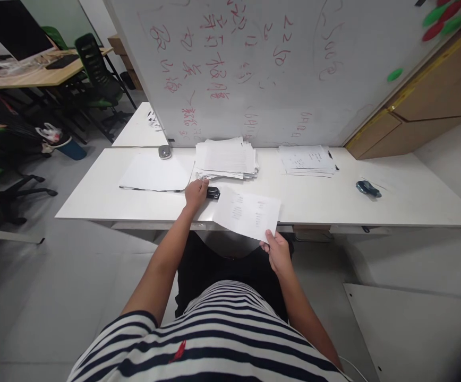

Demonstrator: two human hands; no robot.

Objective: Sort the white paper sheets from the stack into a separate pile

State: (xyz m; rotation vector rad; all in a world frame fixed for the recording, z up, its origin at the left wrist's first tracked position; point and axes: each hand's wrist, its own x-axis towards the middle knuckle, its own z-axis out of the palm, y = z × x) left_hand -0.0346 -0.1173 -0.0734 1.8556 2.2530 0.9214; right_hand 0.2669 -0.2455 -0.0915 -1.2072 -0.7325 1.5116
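Mostly, the risk lies where paper meets metal: the left hand is curled around the rear of a black stapler, whose front end reaches the left edge of a printed sheet, and whether that edge sits inside the mouth or merely beside it cannot be told. A press with the paper badly seated could drive a staple crooked, or miss altogether. The right hand pinches the sheet between thumb and fingers at its near right corner only, so a small turn of that wrist might skew the whole page or, pulled hard, crease or tear it. The sheet's near part juts past the front edge of the surface with nothing beneath it, so a loosened pinch could let it sag or slide off. Just behind the stapler stands a thick paper stack with uneven edges; a forward push of the left hand could knock its loose leaves out of line.
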